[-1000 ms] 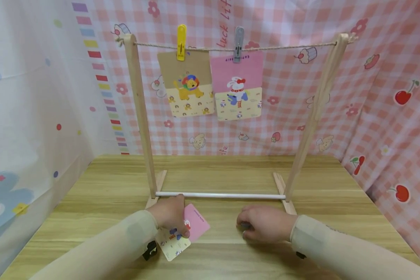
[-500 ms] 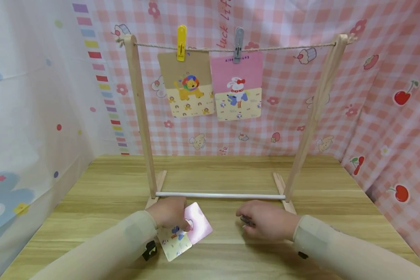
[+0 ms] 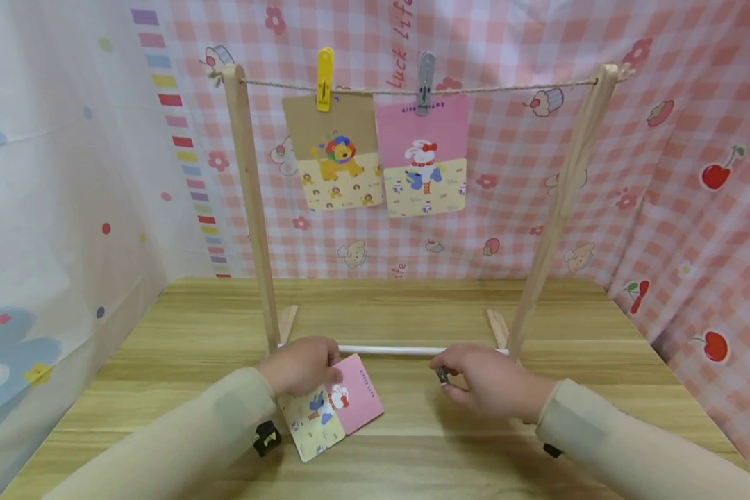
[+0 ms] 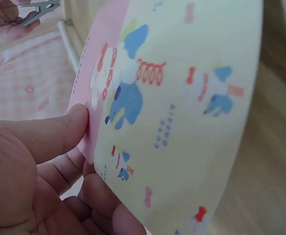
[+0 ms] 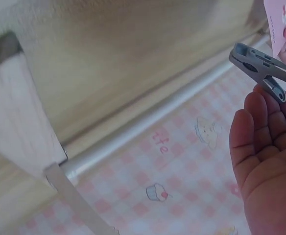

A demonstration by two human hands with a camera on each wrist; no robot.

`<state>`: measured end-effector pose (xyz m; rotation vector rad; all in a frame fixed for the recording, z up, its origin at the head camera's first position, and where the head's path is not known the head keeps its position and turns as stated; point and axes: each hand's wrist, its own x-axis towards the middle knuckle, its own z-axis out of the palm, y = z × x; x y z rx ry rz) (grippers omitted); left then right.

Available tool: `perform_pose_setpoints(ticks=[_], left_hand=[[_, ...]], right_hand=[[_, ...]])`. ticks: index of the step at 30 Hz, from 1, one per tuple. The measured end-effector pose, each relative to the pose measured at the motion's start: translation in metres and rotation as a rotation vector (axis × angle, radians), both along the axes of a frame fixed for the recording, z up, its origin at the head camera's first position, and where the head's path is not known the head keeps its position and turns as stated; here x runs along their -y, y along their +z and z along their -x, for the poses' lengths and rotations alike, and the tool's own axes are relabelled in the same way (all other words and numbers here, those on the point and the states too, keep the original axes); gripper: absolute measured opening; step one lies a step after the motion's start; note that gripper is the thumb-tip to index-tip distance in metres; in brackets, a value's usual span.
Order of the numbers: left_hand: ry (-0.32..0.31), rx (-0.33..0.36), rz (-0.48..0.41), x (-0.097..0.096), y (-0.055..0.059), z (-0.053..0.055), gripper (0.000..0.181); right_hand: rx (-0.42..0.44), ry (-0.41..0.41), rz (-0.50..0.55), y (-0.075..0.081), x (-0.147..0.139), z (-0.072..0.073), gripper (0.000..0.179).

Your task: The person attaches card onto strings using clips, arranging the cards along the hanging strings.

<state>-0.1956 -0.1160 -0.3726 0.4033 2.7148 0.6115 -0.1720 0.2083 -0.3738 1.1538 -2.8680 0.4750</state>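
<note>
My left hand (image 3: 303,366) pinches a pink and cream card (image 3: 334,406) with a rabbit print. In the left wrist view the thumb lies on the card's printed face (image 4: 153,98), and the fingers are behind it. A grey clothespin (image 5: 260,68) is held by my right hand (image 3: 484,380), its toothed end pointing away from the palm in the right wrist view. Behind both hands, a brown card with a lion (image 3: 334,153) hangs from the string under a yellow clothespin (image 3: 324,80). Beside it a pink rabbit card (image 3: 422,156) hangs under another grey clothespin (image 3: 425,83).
A wooden frame has a left post (image 3: 250,208), a right post (image 3: 559,208) and a white rod (image 3: 394,350) low between them. The string (image 3: 506,88) joins the post tops. Patterned cloth (image 3: 375,243) hangs behind the wooden table (image 3: 400,465).
Both hands have risen slightly from the table, carrying the card and the grey clothespin. The clothespin now shows more between the right fingers. The hanging cards stay in place.
</note>
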Motion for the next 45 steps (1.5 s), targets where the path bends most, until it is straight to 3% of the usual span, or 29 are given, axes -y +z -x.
perform_pose_setpoints(ticks=[9,14,23,34,45], left_hand=[[-0.042,-0.017,-0.045,-0.004,0.019,0.004,0.018],[-0.054,-0.037,-0.071,-0.008,0.033,0.004,0.018],[-0.099,-0.113,-0.087,-0.023,0.057,0.005,0.017],[-0.099,-0.247,-0.226,-0.042,0.083,0.015,0.012],[-0.094,-0.397,-0.325,-0.052,0.097,0.022,0.014]], right_hand=[[0.026,-0.062,0.079,0.019,-0.006,-0.001,0.024],[-0.013,-0.058,0.152,0.028,-0.010,-0.002,0.024],[-0.146,-0.099,0.243,0.049,-0.018,-0.004,0.030],[-0.322,-0.128,0.341,0.076,-0.023,-0.001,0.029],[-0.433,-0.115,0.402,0.097,-0.024,0.002,0.033]])
